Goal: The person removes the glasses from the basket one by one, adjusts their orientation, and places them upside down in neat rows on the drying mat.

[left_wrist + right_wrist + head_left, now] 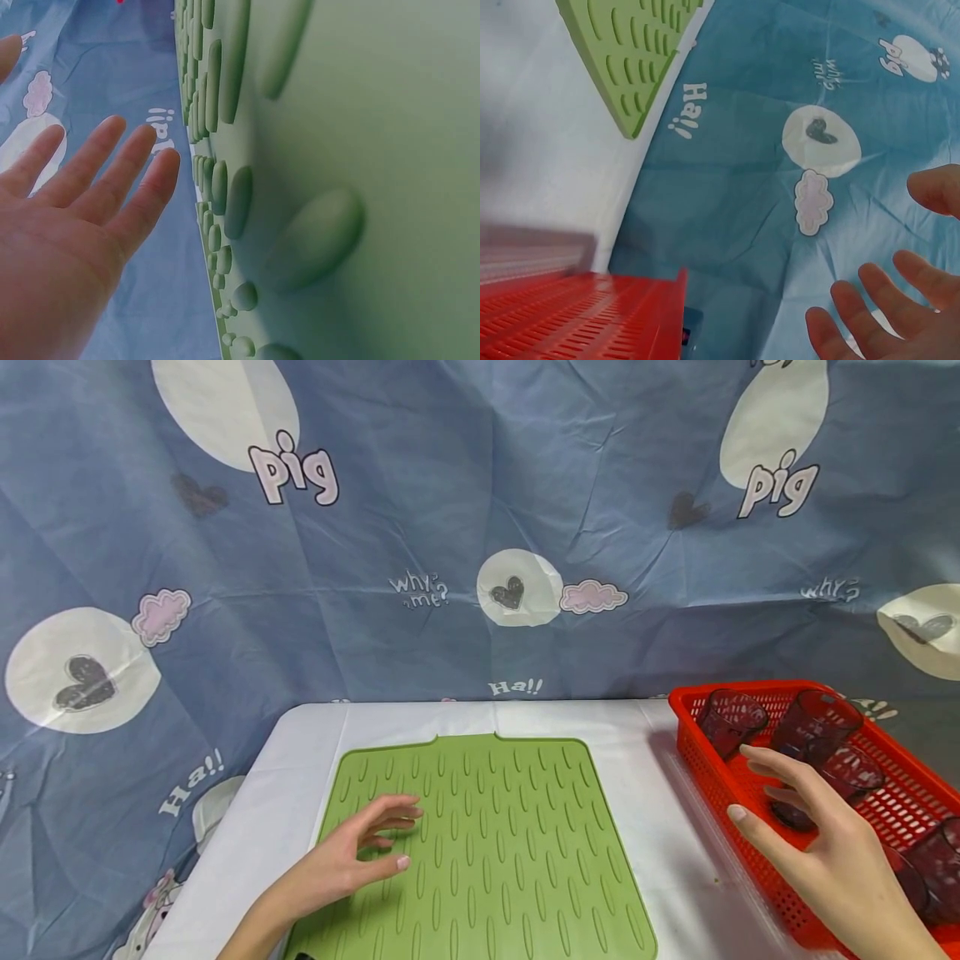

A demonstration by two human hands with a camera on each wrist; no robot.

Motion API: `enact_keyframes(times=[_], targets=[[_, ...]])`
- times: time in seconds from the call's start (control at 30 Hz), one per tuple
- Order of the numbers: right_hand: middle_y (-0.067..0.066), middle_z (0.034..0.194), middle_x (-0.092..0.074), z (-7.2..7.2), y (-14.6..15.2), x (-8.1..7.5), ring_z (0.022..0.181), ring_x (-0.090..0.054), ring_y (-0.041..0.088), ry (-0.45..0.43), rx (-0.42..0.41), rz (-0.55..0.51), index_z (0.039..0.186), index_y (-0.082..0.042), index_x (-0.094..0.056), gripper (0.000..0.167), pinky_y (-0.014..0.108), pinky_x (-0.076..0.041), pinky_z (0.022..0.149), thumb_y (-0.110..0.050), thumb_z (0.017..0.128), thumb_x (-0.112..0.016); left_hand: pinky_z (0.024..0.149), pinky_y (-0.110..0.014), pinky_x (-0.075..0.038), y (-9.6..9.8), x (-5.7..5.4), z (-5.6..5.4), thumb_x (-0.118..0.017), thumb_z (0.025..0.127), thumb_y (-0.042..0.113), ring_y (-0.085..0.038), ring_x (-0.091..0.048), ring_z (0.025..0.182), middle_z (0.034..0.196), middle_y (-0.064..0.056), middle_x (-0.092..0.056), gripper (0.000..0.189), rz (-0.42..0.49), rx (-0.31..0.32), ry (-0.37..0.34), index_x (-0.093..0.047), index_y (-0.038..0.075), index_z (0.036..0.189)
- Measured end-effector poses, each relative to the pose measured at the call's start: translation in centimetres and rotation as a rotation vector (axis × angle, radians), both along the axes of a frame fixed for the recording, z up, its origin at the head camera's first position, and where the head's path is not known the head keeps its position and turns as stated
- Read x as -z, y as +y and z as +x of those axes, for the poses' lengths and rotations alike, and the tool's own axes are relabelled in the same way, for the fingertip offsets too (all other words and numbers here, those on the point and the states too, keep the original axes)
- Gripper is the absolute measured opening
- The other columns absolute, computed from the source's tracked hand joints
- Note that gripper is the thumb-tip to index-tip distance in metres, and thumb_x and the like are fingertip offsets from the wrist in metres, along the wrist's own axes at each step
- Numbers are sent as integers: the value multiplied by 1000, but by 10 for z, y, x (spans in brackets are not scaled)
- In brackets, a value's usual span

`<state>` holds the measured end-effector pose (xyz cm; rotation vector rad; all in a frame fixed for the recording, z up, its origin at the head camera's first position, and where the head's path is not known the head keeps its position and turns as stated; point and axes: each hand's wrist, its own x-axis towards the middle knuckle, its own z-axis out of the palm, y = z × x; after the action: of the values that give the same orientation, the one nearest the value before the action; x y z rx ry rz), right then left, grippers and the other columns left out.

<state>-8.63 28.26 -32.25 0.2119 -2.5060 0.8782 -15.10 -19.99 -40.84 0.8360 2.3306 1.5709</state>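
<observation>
My left hand [352, 852] hovers over the left part of a green ridged drying mat [487, 843], fingers loosely bent and thumb apart, holding nothing. In the left wrist view the fingers [142, 180] spread beside the mat's raised ridges. Over the near-left side of a red perforated plastic basket [720, 777] is my right hand [832, 852], thumb and fingers parted around nothing. Several dark purple tinted glasses stand in the basket, among them a glass [731, 718] in the far left corner and a glass [821, 718] beside it. My right hand and forearm partly hide others.
Both the mat and the basket rest on a white-covered table [637, 785], the basket at the right. Behind the table hangs a blue printed cloth [420, 527], which also covers the left side. A strip of white table lies between mat and basket.
</observation>
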Motion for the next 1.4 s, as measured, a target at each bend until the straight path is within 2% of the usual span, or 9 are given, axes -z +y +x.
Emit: enact_keyframes(times=[0.33,0.43,0.73,0.8,0.97,1.07,1.17,1.4], targets=[[-1,133,-52,2,10,-2,103,-45,-12,-27,57,44,145,-35,-45,68,-2,-31,79,-24,86,-78,99,-43,-47,0,0,0,-66,95,11,-39,-48,127,140,-15,-49,55,-1,-5,6,-42,23,143],[-2,132,-52,2,13,-2,103,-44,-14,-23,62,46,144,-35,-46,68,-2,-31,78,-23,86,-79,98,-43,-48,0,0,0,-66,95,12,-39,-49,127,140,-14,-49,55,-3,-5,11,-42,23,144],[-21,131,-50,5,20,-2,103,-44,-15,12,69,23,141,-31,-51,68,-1,-32,78,-16,83,-82,98,-43,-48,0,0,1,-66,95,11,-38,-49,126,140,-14,-49,56,0,-2,12,-42,23,144],[-17,133,-50,4,22,-1,103,-44,-13,-4,90,19,143,-29,-49,67,-2,-31,78,-19,84,-81,98,-43,-47,0,0,0,-66,95,11,-38,-49,126,140,-14,-49,56,2,-2,12,-42,23,144],[9,136,-51,1,30,1,100,-41,-12,-65,146,20,146,-24,-45,67,-2,-30,73,-26,88,-77,99,-44,-47,0,-1,1,-66,95,11,-38,-49,126,140,-14,-50,56,6,-2,7,-43,23,144],[13,136,-50,1,32,1,100,-39,-15,-75,161,8,147,-22,-44,66,-2,-30,71,-27,88,-76,99,-45,-47,0,-1,1,-66,95,10,-39,-49,126,140,-15,-50,56,9,1,6,-43,22,144],[11,137,-49,0,35,2,102,-39,-17,-66,165,-8,147,-22,-45,66,-3,-29,73,-26,89,-76,98,-45,-47,0,-1,1,-65,95,9,-40,-49,126,140,-16,-49,55,11,3,4,-43,21,144],[-2,137,-49,-1,43,6,105,-38,-15,-18,140,-36,148,-22,-44,66,-3,-27,82,-18,90,-74,98,-44,-48,-1,-1,1,-65,95,10,-40,-49,126,140,-16,-49,54,8,2,7,-43,21,143]])
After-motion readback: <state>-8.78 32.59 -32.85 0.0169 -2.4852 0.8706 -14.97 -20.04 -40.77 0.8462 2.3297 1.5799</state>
